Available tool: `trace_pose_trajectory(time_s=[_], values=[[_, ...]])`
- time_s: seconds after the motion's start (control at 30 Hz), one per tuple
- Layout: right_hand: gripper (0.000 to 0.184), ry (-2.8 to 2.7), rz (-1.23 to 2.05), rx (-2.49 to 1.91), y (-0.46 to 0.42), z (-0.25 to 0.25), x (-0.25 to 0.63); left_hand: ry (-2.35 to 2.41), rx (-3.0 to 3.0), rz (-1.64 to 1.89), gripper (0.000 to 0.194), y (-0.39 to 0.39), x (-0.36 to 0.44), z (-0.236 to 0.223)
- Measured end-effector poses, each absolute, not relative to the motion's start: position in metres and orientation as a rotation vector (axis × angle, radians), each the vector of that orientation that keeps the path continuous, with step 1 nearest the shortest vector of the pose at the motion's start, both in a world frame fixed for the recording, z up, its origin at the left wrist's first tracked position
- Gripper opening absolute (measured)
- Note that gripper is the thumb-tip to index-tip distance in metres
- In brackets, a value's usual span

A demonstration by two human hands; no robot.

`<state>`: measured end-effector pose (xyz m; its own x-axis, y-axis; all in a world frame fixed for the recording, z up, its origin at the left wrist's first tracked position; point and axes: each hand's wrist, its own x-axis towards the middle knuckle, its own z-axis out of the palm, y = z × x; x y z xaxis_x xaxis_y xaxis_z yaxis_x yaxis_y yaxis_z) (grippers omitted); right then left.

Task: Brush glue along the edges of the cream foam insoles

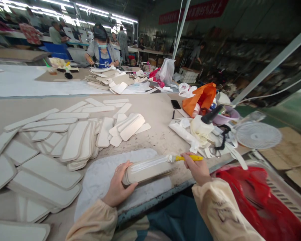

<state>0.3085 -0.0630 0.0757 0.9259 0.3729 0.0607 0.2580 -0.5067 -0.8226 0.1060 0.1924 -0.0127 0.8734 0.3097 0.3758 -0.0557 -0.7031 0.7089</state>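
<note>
My left hand [118, 183] grips the near end of a stack of beige rounded strips [150, 169] held on edge over a white glue-crusted pad [107, 174]. My right hand [197, 167] is closed round a yellow-handled brush [184, 158], whose white bristles touch the stack's right end. A wet white streak runs along the top strip.
Several flat beige strips [65, 140] lie spread over the table to the left. A black phone [175, 104], an orange bag [202, 97], rags, scissors and a small white fan [258, 135] crowd the right. A red bag [251, 197] sits lower right. A person in a blue apron [102, 53] works at the far table.
</note>
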Motion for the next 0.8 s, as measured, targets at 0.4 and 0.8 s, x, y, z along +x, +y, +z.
trace_pose_trajectory(time_s=[0.4,0.8], values=[[0.020,-1.315,-0.434,-2.718,-0.042,0.074,0.250,0.182,2.282,0.619,0.080,0.194,0.105,-0.017],[0.019,-1.386,0.020,-2.247,0.030,0.091,0.172,0.144,2.112,0.663,0.085,0.193,0.106,-0.021]])
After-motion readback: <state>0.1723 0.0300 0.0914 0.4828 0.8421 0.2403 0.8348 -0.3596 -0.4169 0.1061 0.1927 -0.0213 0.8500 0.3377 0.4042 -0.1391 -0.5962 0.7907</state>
